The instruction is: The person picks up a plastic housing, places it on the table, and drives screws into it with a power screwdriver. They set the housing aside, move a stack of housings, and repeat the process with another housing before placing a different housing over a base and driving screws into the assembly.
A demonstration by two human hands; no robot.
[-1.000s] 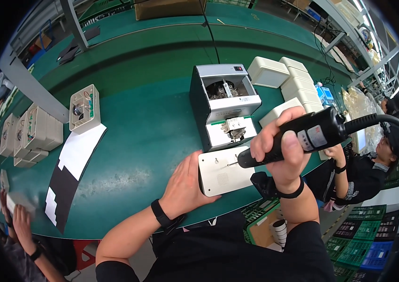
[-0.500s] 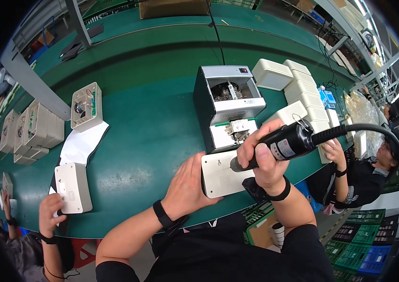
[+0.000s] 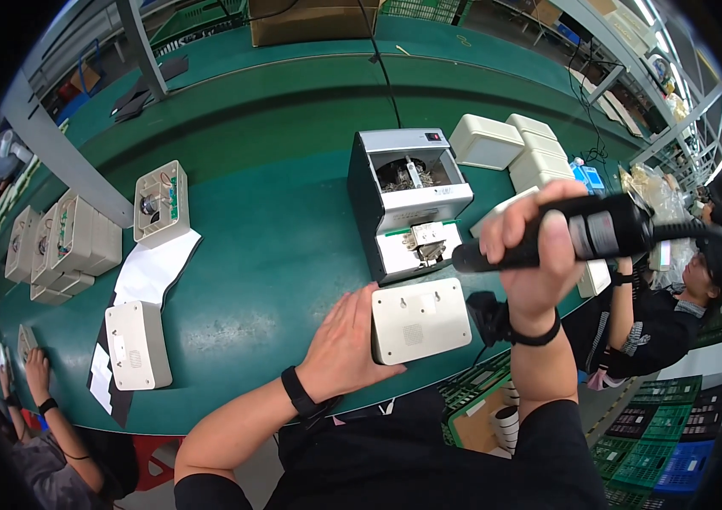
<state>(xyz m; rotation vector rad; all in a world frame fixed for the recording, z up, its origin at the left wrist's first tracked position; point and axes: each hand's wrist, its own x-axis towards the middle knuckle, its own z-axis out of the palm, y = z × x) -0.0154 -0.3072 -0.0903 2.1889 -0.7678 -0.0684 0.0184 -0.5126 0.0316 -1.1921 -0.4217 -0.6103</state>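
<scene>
My left hand (image 3: 346, 347) grips the left side of a white plastic case (image 3: 420, 323), its thumb along the near edge. The case lies face down on the bench, with two keyhole slots, a speaker grille and corner holes on the upper side. In my right hand (image 3: 535, 255) is a black electric screwdriver (image 3: 595, 231), fingers wrapped round it, held in the air above and right of the case. Its cable runs off to the right; the tip points left, apart from the case. Just beyond the case stands a screw feeder (image 3: 412, 200) with loose screws inside.
White cases (image 3: 540, 153) are stacked at the right. At the left are a closed case (image 3: 137, 344), an open case (image 3: 162, 204) with wiring, and more open cases (image 3: 76, 234) in a stack. A co-worker's hand (image 3: 38, 374) is far left; another person (image 3: 659, 314) sits right.
My right hand has lifted the screwdriver off the case, up and to the right. My left hand stays on the case. The left co-worker's hand has left the closed case there.
</scene>
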